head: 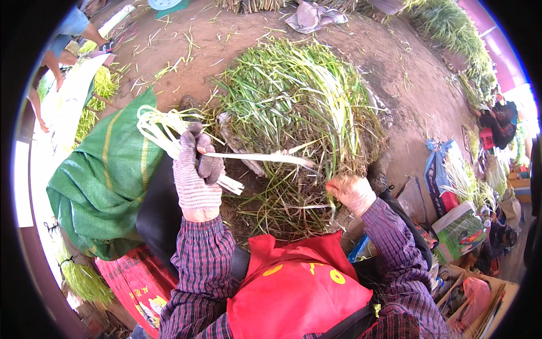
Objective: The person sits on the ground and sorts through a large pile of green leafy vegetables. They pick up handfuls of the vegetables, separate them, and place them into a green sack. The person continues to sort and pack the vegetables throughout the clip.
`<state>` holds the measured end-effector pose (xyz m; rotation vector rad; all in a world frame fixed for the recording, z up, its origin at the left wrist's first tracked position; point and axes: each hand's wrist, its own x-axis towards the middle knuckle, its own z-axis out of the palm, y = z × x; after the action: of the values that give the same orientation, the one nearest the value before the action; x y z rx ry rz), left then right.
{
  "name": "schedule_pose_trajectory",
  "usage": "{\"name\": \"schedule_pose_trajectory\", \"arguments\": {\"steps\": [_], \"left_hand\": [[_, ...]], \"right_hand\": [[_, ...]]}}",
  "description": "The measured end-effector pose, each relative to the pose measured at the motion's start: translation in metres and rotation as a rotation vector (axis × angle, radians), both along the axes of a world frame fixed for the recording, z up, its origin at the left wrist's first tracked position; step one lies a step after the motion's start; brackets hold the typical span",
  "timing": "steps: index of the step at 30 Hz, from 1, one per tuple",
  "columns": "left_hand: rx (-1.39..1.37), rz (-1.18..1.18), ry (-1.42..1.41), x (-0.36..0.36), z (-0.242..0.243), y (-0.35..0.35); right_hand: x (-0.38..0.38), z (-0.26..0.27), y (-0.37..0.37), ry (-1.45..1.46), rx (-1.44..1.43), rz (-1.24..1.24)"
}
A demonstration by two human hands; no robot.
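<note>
My left hand, in a striped knit glove with dark fingers, grips a small bunch of pale, leek-like stalks. Their cut white ends stick out below the fingers. One single white stalk points rightward from the fingertips, its root end brownish. My right hand, bare and blurred by motion, is at the near right edge of a big heap of green leafy stalks. Its fingers are curled; whether anything is in them is unclear. Loose leaf scraps lie between my hands.
A green woven sheet bulges at left, above a red printed sack. Red cloth covers my lap. Bags and a cardboard box stand at right. Other people's arms show at upper left; another person sits at far right.
</note>
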<state>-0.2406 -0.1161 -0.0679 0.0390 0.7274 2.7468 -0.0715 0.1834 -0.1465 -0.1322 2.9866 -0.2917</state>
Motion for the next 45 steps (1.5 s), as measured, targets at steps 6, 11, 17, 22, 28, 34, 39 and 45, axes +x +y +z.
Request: {"name": "schedule_pose_trajectory", "arguments": {"steps": [6, 11, 17, 22, 28, 34, 39, 45], "left_hand": [[0.073, -0.220, -0.103, 0.000, -0.018, 0.018], [0.146, -0.205, -0.177, -0.004, -0.033, 0.020], [0.098, -0.043, -0.082, -0.011, -0.028, 0.010], [0.054, -0.017, 0.011, -0.011, -0.019, 0.003], [0.013, -0.039, -0.025, -0.007, -0.023, 0.016], [-0.108, -0.128, -0.140, 0.003, -0.035, 0.046], [-0.118, -0.051, -0.151, 0.002, -0.045, 0.055], [-0.576, -0.341, -0.187, 0.059, -0.064, 0.104]], "right_hand": [[-0.082, 0.067, -0.055, 0.316, -0.853, 0.160], [-0.066, 0.035, -0.065, -0.426, -0.922, -0.007], [-0.006, -0.016, -0.035, -0.137, -0.423, -0.014], [0.023, -0.028, -0.015, -0.715, 0.138, 0.134], [0.027, 0.013, -0.019, -0.177, -0.415, -0.147], [0.011, 0.024, -0.060, -0.094, -0.651, -0.123], [0.019, 0.030, -0.075, -0.124, -0.869, -0.291], [-0.013, 0.037, -0.054, 0.320, -0.601, -0.280]]}}
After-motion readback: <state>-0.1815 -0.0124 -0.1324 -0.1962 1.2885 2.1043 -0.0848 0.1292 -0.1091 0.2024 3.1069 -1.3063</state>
